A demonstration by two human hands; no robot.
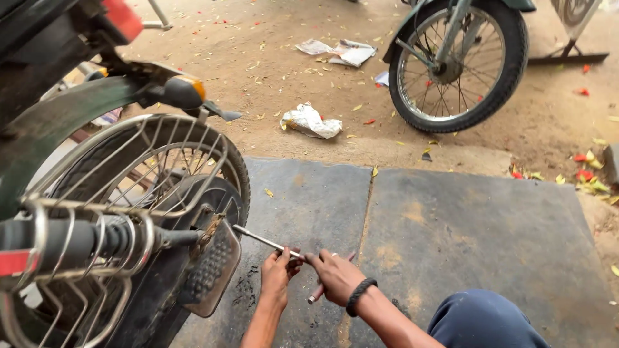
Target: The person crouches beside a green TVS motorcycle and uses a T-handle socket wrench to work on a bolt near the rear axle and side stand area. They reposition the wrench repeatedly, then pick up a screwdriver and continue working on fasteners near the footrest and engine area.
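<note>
Nearby, both hands (308,274) grip a rod (261,240) beside the footrest (209,270)

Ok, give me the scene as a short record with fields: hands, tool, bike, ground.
left hand: gripping the rod at its near end
right hand: touching the same end, with a second handle under it; black wristband
rod: thin metal, runs from the hands to the rear wheel hub
bike: wire guard over the wheel, footrest beside it
ground: stone slab, dirt beyond, crumpled paper, second wheel
</note>
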